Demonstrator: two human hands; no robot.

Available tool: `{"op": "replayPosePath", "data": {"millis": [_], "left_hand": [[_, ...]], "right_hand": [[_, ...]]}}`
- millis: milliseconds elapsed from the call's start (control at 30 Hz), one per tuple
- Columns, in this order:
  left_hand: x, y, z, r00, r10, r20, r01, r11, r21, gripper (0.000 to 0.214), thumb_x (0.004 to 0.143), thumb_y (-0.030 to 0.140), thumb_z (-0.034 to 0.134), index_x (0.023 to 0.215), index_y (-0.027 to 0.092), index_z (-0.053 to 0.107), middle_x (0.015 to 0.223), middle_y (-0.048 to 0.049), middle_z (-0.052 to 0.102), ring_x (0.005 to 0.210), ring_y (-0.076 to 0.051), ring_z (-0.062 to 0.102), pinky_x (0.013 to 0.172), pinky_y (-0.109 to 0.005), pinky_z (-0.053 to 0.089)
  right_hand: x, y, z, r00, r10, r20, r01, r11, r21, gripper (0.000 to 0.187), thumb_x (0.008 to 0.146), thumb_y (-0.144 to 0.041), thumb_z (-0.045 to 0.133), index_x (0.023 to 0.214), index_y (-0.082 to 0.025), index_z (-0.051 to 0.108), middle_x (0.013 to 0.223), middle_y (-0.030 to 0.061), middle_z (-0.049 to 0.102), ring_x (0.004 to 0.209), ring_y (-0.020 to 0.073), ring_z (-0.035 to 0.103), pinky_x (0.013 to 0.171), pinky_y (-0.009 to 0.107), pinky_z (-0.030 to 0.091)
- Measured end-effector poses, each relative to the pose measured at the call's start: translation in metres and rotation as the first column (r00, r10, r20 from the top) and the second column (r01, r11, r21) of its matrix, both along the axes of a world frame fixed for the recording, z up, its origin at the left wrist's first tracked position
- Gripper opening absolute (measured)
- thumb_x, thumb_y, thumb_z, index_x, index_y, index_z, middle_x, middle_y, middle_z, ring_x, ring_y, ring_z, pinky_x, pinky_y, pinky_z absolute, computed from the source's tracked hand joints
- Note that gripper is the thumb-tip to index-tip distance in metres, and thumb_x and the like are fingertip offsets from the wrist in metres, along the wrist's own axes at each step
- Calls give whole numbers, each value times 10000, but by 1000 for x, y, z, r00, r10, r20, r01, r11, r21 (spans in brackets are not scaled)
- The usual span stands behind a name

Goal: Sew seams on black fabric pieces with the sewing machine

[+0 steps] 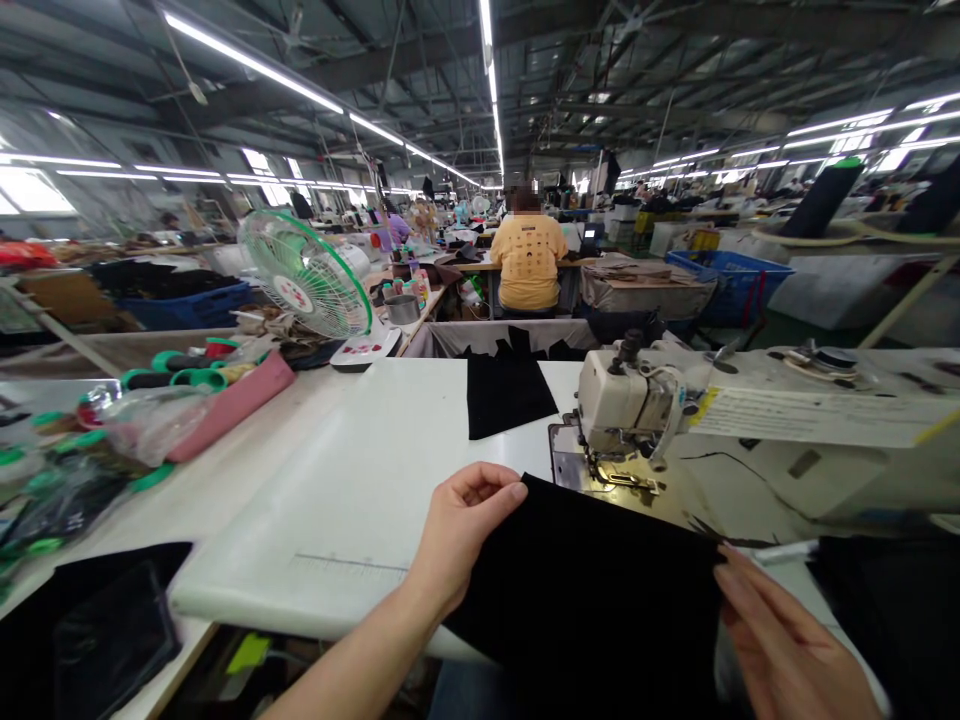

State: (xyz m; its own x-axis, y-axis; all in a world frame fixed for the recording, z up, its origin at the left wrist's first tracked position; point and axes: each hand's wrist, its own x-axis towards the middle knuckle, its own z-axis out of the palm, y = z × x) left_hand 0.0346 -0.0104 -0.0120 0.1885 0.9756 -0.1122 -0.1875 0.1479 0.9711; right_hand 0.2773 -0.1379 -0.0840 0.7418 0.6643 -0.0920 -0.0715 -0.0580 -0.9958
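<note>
A piece of black fabric (600, 590) stretches between my hands, its upper edge running just in front of the sewing machine (622, 400). My left hand (465, 530) pinches the fabric's upper left corner between thumb and fingers. At the upper right corner, my right hand (787, 630) grips the cloth with its fingers pressed together. The lower part of the fabric hangs toward me and runs out of view. Behind it, the presser foot (626, 483) stands over the brass-coloured plate. Another black fabric piece (510, 395) lies flat at the table's far edge.
The white sewing table (337, 480) carries a printed ruler. To the left are thread spools (199, 378), a pink roll (232, 410) and a fan (307, 275). More black cloth (892, 610) lies at right. A person in a yellow shirt (529, 260) sits ahead, facing away.
</note>
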Motion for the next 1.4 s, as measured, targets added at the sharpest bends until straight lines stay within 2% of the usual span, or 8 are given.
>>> {"op": "replayPosePath", "data": {"millis": [133, 267, 400, 533, 767, 1100, 1267, 1400], "left_hand": [[0, 1, -1, 1000, 12, 9, -12, 1000, 18, 225, 657, 315, 881, 725, 160, 731, 747, -3, 699, 695, -100, 587, 670, -192, 443], [1, 2, -1, 1000, 30, -2, -30, 999, 29, 224, 638, 308, 879, 696, 156, 725, 774, -8, 706, 701, -95, 590, 671, -182, 450], [-1, 3, 0, 999, 41, -20, -40, 999, 7, 250, 614, 325, 894, 683, 160, 719, 782, -7, 704, 691, -91, 586, 627, -162, 449], [-2, 9, 2, 997, 69, -21, -70, 997, -32, 309, 555, 326, 937, 692, 168, 709, 730, 15, 682, 665, -75, 576, 592, -116, 461], [-1, 9, 12, 991, 135, -19, -136, 987, -87, 413, 374, 224, 975, 617, 168, 647, 763, 31, 695, 687, -70, 610, 602, -73, 512], [-6, 9, 6, 989, 127, -77, -132, 989, -59, 400, 393, 210, 952, 627, 183, 629, 768, 27, 688, 753, -89, 622, 649, -84, 517], [-2, 43, 20, 956, 40, -290, 11, 985, 173, 328, 530, 299, 891, 637, 189, 602, 750, 2, 693, 710, -128, 608, 628, -188, 489], [33, 85, 17, 731, -137, -668, 443, 840, 313, 192, 653, 258, 755, 628, 200, 574, 635, 20, 632, 603, -141, 551, 583, -251, 415]], "right_hand": [[-6, 3, 13, 968, -97, -233, 86, 995, -57, 550, 463, -538, 920, 886, -207, 801, 1229, 100, 738, 1287, 343, 592, 728, 178, 625], [-7, 7, 15, 963, -120, -242, 117, 993, -24, 537, 403, -491, 945, 837, -208, 803, 1126, 84, 769, 1255, 308, 616, 773, 168, 600], [-8, 8, 13, 987, -112, -113, 122, 989, 87, 437, 477, -482, 937, 791, -212, 798, 992, 79, 778, 1093, 260, 683, 917, 279, 568], [-11, 12, 15, 998, -15, -62, 27, 983, 184, 338, 605, -452, 903, 814, -211, 793, 927, 76, 772, 908, 239, 712, 862, 371, 576], [-12, 17, 22, 997, 22, -76, -5, 975, 224, 295, 661, -443, 879, 792, -201, 773, 789, 37, 744, 769, 197, 691, 759, 326, 565], [-10, 24, 16, 997, 40, -66, -24, 974, 226, 298, 692, -446, 856, 768, -192, 720, 734, 21, 690, 705, 166, 634, 684, 287, 527], [-19, 16, 11, 987, 162, 15, -160, 954, 252, 221, 776, -352, 773, 874, -228, 618, 801, -13, 648, 746, 150, 618, 701, 261, 514], [-43, -8, -4, 862, 410, 299, -452, 888, 86, 90, 818, -157, 620, 846, -235, 586, 756, -35, 601, 696, 126, 605, 658, 212, 505]]}}
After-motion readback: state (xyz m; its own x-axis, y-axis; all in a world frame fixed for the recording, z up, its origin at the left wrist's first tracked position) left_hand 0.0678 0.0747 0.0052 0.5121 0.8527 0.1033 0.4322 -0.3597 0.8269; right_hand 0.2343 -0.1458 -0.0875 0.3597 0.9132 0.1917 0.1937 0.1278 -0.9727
